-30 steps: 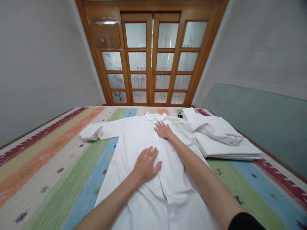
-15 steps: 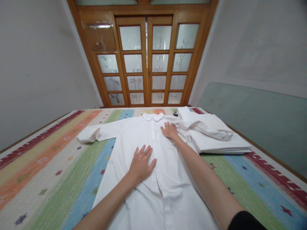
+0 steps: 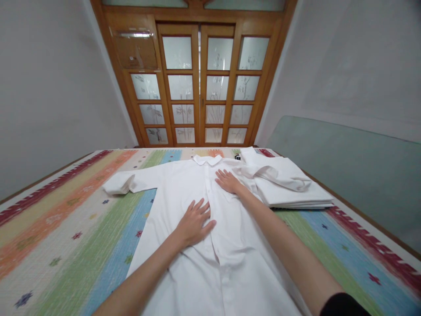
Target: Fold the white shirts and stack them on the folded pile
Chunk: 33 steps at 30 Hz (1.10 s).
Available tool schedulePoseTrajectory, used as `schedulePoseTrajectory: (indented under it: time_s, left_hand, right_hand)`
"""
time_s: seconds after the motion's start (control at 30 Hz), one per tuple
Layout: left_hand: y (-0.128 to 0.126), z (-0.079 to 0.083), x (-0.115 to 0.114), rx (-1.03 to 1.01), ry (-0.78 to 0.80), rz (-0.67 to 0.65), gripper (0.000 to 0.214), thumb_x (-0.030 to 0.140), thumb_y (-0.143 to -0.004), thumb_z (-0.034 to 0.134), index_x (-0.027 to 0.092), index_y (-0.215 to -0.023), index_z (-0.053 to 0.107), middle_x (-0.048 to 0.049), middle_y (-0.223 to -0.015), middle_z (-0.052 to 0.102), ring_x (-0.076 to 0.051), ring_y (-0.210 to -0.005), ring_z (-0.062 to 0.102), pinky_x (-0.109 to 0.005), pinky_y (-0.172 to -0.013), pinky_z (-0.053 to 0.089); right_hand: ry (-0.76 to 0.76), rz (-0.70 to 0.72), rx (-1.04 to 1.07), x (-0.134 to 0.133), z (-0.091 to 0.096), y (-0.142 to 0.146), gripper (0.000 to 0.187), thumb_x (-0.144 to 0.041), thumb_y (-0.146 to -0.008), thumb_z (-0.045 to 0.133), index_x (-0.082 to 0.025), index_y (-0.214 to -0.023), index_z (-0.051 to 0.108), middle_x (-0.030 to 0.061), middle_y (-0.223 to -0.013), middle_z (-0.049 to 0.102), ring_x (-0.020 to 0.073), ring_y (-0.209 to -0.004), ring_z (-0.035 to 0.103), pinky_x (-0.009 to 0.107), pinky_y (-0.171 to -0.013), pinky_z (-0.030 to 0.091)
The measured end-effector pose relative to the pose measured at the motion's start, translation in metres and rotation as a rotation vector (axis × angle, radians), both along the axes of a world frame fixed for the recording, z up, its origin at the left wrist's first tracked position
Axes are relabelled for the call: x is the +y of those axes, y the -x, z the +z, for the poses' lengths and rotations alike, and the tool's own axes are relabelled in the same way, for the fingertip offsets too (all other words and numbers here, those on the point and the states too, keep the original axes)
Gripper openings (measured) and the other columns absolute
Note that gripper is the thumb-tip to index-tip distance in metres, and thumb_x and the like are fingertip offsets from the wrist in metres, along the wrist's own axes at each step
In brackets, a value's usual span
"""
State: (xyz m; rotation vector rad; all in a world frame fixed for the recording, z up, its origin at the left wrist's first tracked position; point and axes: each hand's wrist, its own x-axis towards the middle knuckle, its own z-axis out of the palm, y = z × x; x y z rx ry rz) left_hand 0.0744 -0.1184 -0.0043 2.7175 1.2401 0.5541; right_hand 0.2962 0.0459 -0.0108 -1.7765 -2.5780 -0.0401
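Moved: right hand (image 3: pixel 227 181), slightly closer to the button strip (image 3: pixel 207 181) than half a second ago.
Hands: right on the upper chest, left hand (image 3: pixel 196 222) lower down; both flat, fingers spread, gripping nothing visible; palms hidden.
Shirt: white shirt (image 3: pixel 174 193), laid out on the striped cover (image 3: pixel 88 237), under both hands.
Hem: cut off by the bottom edge.
Right-hand sleeve: crumpled over the folded white stack (image 3: pixel 296 199); its outline is hard to separate.
Black-and-white thing: beside the stack (image 3: pixel 237 157), too small to identify.
Collar: collar (image 3: pixel 207 160) points away, toward the doors (image 3: pixel 200 90).
Long axis: runs from the person toward the doors.
Left-hand sleeve: stretches out sideways, its end folded.
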Motion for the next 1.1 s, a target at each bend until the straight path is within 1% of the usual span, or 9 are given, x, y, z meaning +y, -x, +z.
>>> schedulePoseTrajectory:
  time_s: [0.07,0.17,0.37,0.5,0.6,0.7,0.8,0.97,1.1]
  left_hand:
    - [0.0,0.004,-0.001,0.018,0.02,-0.047,0.035,0.043,-0.097,0.042,0.023,-0.112,0.067,-0.0062,-0.138,0.058,-0.029,-0.142,0.035,-0.056,-0.117,0.025]
    - [0.001,0.008,-0.002,0.037,0.054,-0.099,0.037,0.044,-0.099,0.038,0.023,-0.107,0.068,-0.0056,-0.14,0.057,-0.028,-0.144,0.032,-0.056,-0.117,0.022]
    - [0.003,0.008,-0.002,0.014,0.046,-0.123,0.032,0.039,-0.098,0.043,0.022,-0.104,0.069,-0.0073,-0.136,0.059,-0.028,-0.143,0.034,-0.056,-0.116,0.023]
    - [0.003,0.01,-0.003,-0.01,0.055,-0.172,0.032,0.029,-0.099,0.041,0.022,-0.09,0.071,-0.0057,-0.113,0.07,-0.026,-0.138,0.04,-0.053,-0.115,0.024]
    - [0.002,0.013,-0.003,-0.033,0.062,-0.234,0.034,0.025,-0.099,0.039,0.022,-0.083,0.068,-0.0035,-0.097,0.072,-0.022,-0.128,0.049,-0.049,-0.114,0.025]
    - [0.002,0.015,-0.003,-0.064,0.069,-0.277,0.036,0.026,-0.1,0.036,0.022,-0.079,0.065,-0.0027,-0.094,0.071,-0.019,-0.111,0.057,-0.044,-0.111,0.03]
    - [0.003,0.016,-0.002,-0.12,0.088,-0.302,0.039,0.028,-0.101,0.033,0.022,-0.078,0.064,-0.0033,-0.092,0.07,-0.018,-0.1,0.059,-0.04,-0.107,0.035]
    - [0.005,0.018,-0.001,-0.205,0.133,-0.303,0.042,0.029,-0.101,0.031,0.021,-0.069,0.059,-0.0036,-0.086,0.066,-0.017,-0.088,0.058,-0.033,-0.092,0.044]
    - [0.006,0.017,0.0,-0.233,0.152,-0.325,0.04,0.025,-0.098,0.032,0.022,-0.069,0.059,-0.0036,-0.086,0.066,-0.017,-0.092,0.059,-0.031,-0.09,0.044]
  right_hand:
    - [-0.027,0.096,-0.021,-0.007,-0.003,-0.003,0.06,-0.042,-0.103,0.022,-0.012,-0.154,0.026,0.0136,-0.16,0.021,0.0325,-0.147,0.019,0.05,-0.116,0.022]
    - [-0.049,0.166,-0.028,-0.019,-0.006,-0.004,0.058,-0.039,-0.103,0.021,-0.012,-0.154,0.026,0.0152,-0.159,0.024,0.0319,-0.147,0.02,0.052,-0.115,0.025]
    - [-0.097,0.304,-0.011,-0.047,-0.009,-0.004,0.057,-0.04,-0.103,0.024,-0.009,-0.15,0.034,0.019,-0.156,0.028,0.032,-0.147,0.02,0.052,-0.114,0.026]
    - [-0.107,0.252,0.027,-0.072,-0.011,-0.006,0.061,-0.047,-0.102,0.022,-0.012,-0.152,0.031,0.0151,-0.157,0.029,0.0321,-0.147,0.022,0.051,-0.115,0.027]
    - [-0.091,0.185,0.029,-0.087,-0.01,-0.011,0.062,-0.049,-0.102,0.019,-0.016,-0.153,0.029,0.0126,-0.158,0.026,0.0305,-0.146,0.023,0.051,-0.114,0.027]
    - [-0.076,0.063,0.01,-0.095,-0.007,-0.018,0.06,-0.046,-0.102,0.018,-0.017,-0.153,0.03,0.0113,-0.159,0.026,0.0297,-0.146,0.026,0.052,-0.114,0.028]
    - [-0.075,-0.017,-0.005,-0.096,-0.004,-0.022,0.057,-0.042,-0.102,0.021,-0.017,-0.152,0.033,0.0108,-0.158,0.028,0.0296,-0.145,0.028,0.051,-0.113,0.029]
    - [-0.046,-0.011,-0.015,-0.093,0.0,-0.028,0.057,-0.042,-0.102,0.021,-0.018,-0.153,0.032,0.0104,-0.158,0.027,0.0295,-0.145,0.028,0.049,-0.113,0.029]
    - [0.024,-0.026,-0.018,-0.089,0.005,-0.034,0.061,-0.049,-0.102,0.02,-0.018,-0.154,0.029,0.0104,-0.16,0.024,0.031,-0.146,0.025,0.048,-0.115,0.027]
